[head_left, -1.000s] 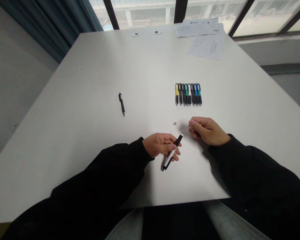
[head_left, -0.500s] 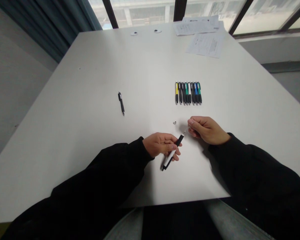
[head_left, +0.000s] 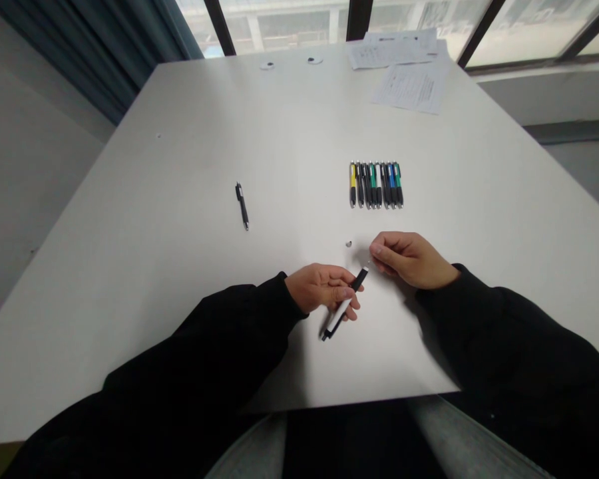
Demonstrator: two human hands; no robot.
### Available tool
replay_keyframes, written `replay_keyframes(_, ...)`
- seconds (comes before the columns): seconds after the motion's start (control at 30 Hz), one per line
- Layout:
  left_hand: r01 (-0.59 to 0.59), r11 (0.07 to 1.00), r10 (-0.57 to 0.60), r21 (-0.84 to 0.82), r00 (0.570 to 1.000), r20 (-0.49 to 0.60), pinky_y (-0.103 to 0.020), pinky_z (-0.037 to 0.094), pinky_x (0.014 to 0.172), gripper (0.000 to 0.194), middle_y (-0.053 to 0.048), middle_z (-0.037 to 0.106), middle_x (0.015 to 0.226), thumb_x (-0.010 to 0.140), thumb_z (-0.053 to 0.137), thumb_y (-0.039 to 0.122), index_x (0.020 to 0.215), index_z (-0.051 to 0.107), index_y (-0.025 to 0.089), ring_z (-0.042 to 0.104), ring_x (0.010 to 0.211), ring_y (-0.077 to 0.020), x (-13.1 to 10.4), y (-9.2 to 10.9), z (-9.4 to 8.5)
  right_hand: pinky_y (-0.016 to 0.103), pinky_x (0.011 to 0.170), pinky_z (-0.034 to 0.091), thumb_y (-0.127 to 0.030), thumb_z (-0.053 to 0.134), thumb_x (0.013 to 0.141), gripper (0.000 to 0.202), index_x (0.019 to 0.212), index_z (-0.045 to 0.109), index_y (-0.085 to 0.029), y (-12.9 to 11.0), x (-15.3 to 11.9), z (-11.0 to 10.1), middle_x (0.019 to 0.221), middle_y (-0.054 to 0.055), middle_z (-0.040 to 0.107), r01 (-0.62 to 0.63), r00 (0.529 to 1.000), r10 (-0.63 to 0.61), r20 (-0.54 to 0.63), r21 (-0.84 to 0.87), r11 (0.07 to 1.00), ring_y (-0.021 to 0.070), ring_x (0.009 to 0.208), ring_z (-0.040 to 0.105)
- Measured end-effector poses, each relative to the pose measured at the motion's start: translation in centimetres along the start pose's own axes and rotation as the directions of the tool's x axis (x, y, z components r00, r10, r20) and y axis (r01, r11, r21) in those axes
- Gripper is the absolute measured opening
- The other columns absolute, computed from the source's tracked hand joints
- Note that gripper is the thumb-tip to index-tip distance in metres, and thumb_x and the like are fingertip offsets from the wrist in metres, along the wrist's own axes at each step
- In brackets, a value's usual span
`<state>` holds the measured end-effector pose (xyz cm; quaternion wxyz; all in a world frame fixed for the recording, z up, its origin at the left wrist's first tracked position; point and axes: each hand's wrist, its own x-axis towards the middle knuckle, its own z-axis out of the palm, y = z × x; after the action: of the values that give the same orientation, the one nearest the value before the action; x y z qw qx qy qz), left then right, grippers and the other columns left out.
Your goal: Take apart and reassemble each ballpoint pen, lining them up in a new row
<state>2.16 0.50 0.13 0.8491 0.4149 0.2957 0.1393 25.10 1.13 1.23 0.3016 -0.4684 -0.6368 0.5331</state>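
Note:
My left hand (head_left: 324, 289) is closed around a white-and-black ballpoint pen (head_left: 339, 314), held at a slant with its front end up and to the right. A thin refill tip (head_left: 368, 265) pokes out of the pen's open front. My right hand (head_left: 399, 258) pinches thumb and forefinger together right at that tip; what lies between them, if anything, is too small to make out. A small silver pen tip cone (head_left: 349, 244) rests on the table just left of my right fingers.
Several pens (head_left: 377, 186) with yellow, black, green, white and blue barrels lie in a row beyond my right hand. One black pen (head_left: 242, 206) lies apart on the left. Printed papers (head_left: 409, 86) and two small white pieces (head_left: 315, 60) are at the white table's far edge.
My right hand has shifted slightly left, bringing its pinched fingers closer to the refill tip. My left hand and the pen have stayed about where they were.

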Motion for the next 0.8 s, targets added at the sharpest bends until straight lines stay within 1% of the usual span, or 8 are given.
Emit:
replay_keyframes(0.1,0.005,1.0,-0.005,-0.003,1.0,0.004,-0.031,0.057,0.061,0.043,-0.008,0.068,0.077,0.069,0.081,0.039,0.094,0.062,0.009,0.07,0.066,-0.0194,0.0,0.0,0.0,0.024,0.046,0.028,-0.046,0.059,0.088,0.033,0.074,0.06,-0.016,0.1,0.0,0.1,0.054,-0.003,0.051,-0.024,1.0,0.024,-0.005,0.045,0.999,0.0083,0.047,0.038)
replay_keyframes(0.27,-0.014,1.0,0.014,-0.016,1.0,0.002,-0.031,0.057,0.062,0.044,-0.008,0.069,0.078,0.069,0.081,0.04,0.094,0.062,0.009,0.071,0.066,-0.0197,0.1,-0.3,-0.1,0.025,0.049,0.031,-0.041,0.067,0.083,0.027,0.079,0.067,-0.015,0.1,-0.1,0.4,0.057,-0.002,0.055,-0.016,1.0,0.017,-0.011,0.072,0.997,0.0092,0.05,0.042)
replay_keyframes(0.43,-0.024,0.999,0.024,-0.027,1.0,0.004,-0.031,0.057,0.064,0.043,-0.008,0.068,0.079,0.07,0.08,0.04,0.094,0.061,0.009,0.071,0.068,-0.0203,0.2,-0.3,-0.1,0.026,0.051,0.034,-0.038,0.073,0.078,0.025,0.087,0.07,-0.015,-0.2,-0.3,0.5,0.057,-0.003,0.052,-0.012,0.997,0.001,0.074,0.146,0.989,0.0096,0.051,0.042)
replay_keyframes(0.53,-0.03,0.999,0.03,-0.04,1.0,-0.003,-0.032,0.058,0.066,0.044,-0.008,0.068,0.079,0.07,0.08,0.04,0.095,0.061,0.009,0.071,0.07,-0.0201,0.2,-0.3,-0.1,0.027,0.054,0.039,-0.038,0.071,0.08,0.03,0.099,0.069,-0.016,-0.1,-0.2,0.3,0.07,0.001,0.059,0.038,0.997,-0.045,0.055,0.134,0.99,0.0113,0.056,0.048)
replay_keyframes(0.6,-0.027,0.998,0.027,-0.055,1.0,-0.004,-0.033,0.058,0.068,0.044,-0.008,0.068,0.08,0.069,0.081,0.04,0.095,0.061,0.01,0.071,0.071,-0.0201,0.3,-0.3,-0.1,0.029,0.057,0.044,-0.038,0.065,0.085,0.031,0.108,0.065,-0.018,0.0,0.2,0.3,0.088,0.006,0.063,0.11,0.993,-0.109,-0.051,0.018,0.994,0.0133,0.064,0.053)
replay_keyframes(0.67,-0.029,0.997,0.03,-0.068,1.0,0.002,-0.035,0.057,0.07,0.045,-0.008,0.068,0.081,0.07,0.08,0.041,0.096,0.06,0.01,0.071,0.073,-0.0207,0.3,-0.4,-0.2,0.031,0.063,0.048,-0.035,0.059,0.088,0.032,0.115,0.063,-0.019,0.2,0.7,0.5,0.102,0.009,0.062,0.193,0.968,-0.22,-0.124,-0.197,0.961,0.0164,0.074,0.057)
replay_keyframes(0.73,-0.033,0.997,0.034,-0.067,0.999,0.014,-0.036,0.057,0.071,0.044,-0.009,0.068,0.082,0.071,0.079,0.041,0.096,0.06,0.01,0.071,0.074,-0.0212,0.4,-0.5,-0.2,0.034,0.071,0.05,-0.03,0.057,0.089,0.033,0.12,0.062,-0.019,0.3,1.4,0.9,0.109,0.012,0.061,0.279,0.938,-0.337,-0.082,-0.395,0.875,0.0197,0.084,0.059)
replay_keyframes(0.8,-0.03,0.998,0.032,-0.058,0.999,0.019,-0.036,0.057,0.072,0.044,-0.009,0.068,0.083,0.072,0.079,0.041,0.096,0.059,0.01,0.071,0.075,-0.0214,0.4,-0.5,-0.3,0.036,0.079,0.05,-0.023,0.056,0.089,0.028,0.115,0.066,-0.018,0.4,2.0,1.3,0.107,0.012,0.062,0.363,0.912,-0.41,0.016,-0.498,0.788,0.0219,0.091,0.06)
